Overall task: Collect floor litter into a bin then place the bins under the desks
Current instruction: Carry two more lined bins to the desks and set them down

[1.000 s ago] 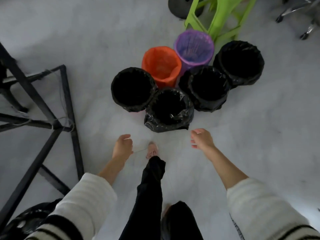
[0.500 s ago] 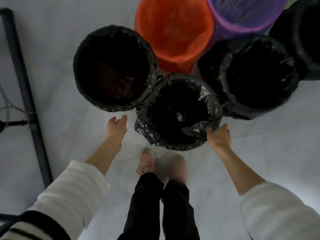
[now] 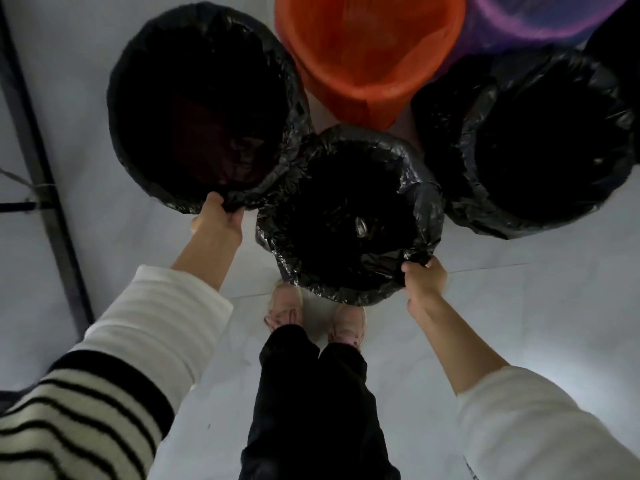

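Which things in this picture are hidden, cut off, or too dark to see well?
- Head view: inside of the left black bin, gripped by the left hand: too dark to tell contents.
- Inside of the middle black bin, gripped by the right hand: also dark.
- Orange bin and purple bin: cut off by the top edge.

Your left hand point(image 3: 219, 218), which hung open beside the left black-lined bin point(image 3: 197, 105) half a second ago, now grips that bin's near rim, fingers curled into the liner. Your right hand point(image 3: 423, 279) is further round the near-right rim of the middle black-lined bin point(image 3: 349, 216) and pinches its liner. You lean in closer, so the bins fill more of the view. Your feet point(image 3: 285, 304) now stand side by side.
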Demonstrator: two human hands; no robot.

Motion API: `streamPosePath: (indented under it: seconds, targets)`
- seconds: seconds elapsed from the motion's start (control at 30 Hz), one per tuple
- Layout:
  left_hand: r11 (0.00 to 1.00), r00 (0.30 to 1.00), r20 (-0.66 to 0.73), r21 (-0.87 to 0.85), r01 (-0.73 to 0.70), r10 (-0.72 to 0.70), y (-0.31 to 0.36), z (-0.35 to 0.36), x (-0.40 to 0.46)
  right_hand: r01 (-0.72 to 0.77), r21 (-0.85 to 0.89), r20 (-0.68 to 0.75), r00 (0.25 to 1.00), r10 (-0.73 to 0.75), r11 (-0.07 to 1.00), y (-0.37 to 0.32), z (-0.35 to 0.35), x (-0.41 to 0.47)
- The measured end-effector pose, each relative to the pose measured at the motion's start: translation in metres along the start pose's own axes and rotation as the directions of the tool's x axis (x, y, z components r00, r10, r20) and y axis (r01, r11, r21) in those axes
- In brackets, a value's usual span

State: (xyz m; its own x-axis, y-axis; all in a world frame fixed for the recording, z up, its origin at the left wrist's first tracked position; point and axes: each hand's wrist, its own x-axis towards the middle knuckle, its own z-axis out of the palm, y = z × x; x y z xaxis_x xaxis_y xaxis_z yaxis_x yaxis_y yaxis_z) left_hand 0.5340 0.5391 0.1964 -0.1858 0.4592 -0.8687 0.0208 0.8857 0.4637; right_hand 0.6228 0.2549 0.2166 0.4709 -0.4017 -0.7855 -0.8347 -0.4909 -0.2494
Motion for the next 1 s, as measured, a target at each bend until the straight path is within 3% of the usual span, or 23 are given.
streamPosePath:
  seconds: [0.3,0.47,0.6,0.77,1.0]
  targets:
    - [0.990,0.991,-0.135,-0.136,-0.039,0.020,0.080,-0.135,-0.147,0.243,-0.328,0.196,0.963,-0.186,0.913,-0.038,-0.089,-0.153]
    - [0.960,0.956,-0.240,-0.181,-0.213,0.167,0.121,-0.203,-0.279,0.435,-0.454,0.300,0.896,-0.327,0.778,-0.063,-0.137,-0.247]
    - [0.944,0.931,-0.312,-0.204,-0.260,0.189,0.140,-0.263,-0.361,0.546,-0.445,0.350,0.836,-0.423,0.710,-0.071,-0.168,-0.316]
    - [0.914,0.942,-0.289,-0.311,-0.261,0.171,0.122,-0.353,-0.430,0.600,-0.397,0.340,0.799,-0.495,0.695,-0.050,-0.187,-0.387]
    - [0.797,0.932,-0.332,-0.519,-0.309,0.145,0.094,-0.494,-0.483,0.813,-0.452,0.472,0.568,-0.674,0.368,0.006,-0.186,-0.500]
